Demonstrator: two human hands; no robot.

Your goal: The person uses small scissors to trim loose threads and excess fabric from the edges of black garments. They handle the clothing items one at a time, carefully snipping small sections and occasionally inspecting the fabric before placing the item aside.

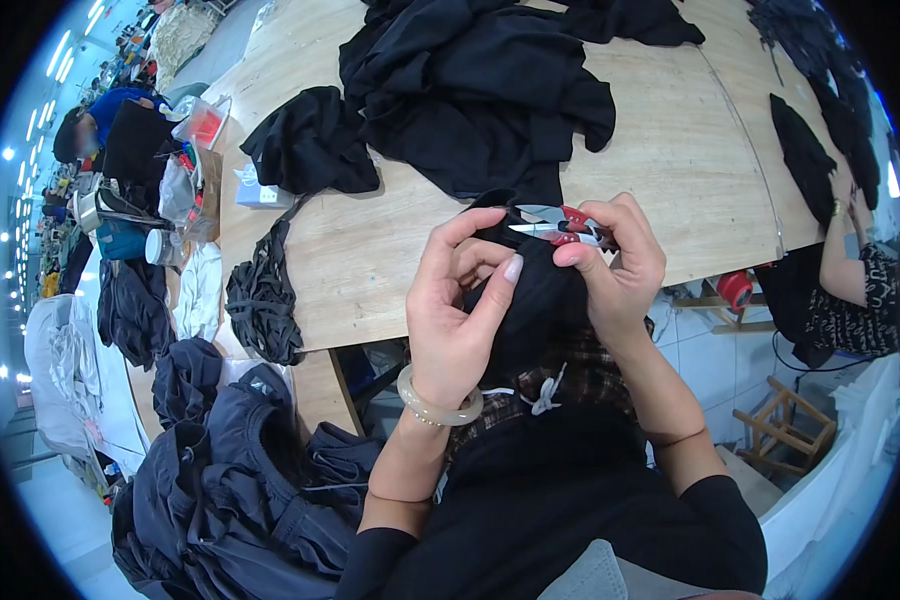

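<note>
We are pinching the black cloth point(530, 300) in our left hand point(455, 310) while our right hand point(615, 265), touching it, is gripping red snips point(560, 227) whose blades are pointing leftward above the cloth.

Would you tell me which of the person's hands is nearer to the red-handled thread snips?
Right. The right hand holds the red-handled thread snips in its fingers; the left hand is beside them, pinching the black fabric just below the blades.
</note>
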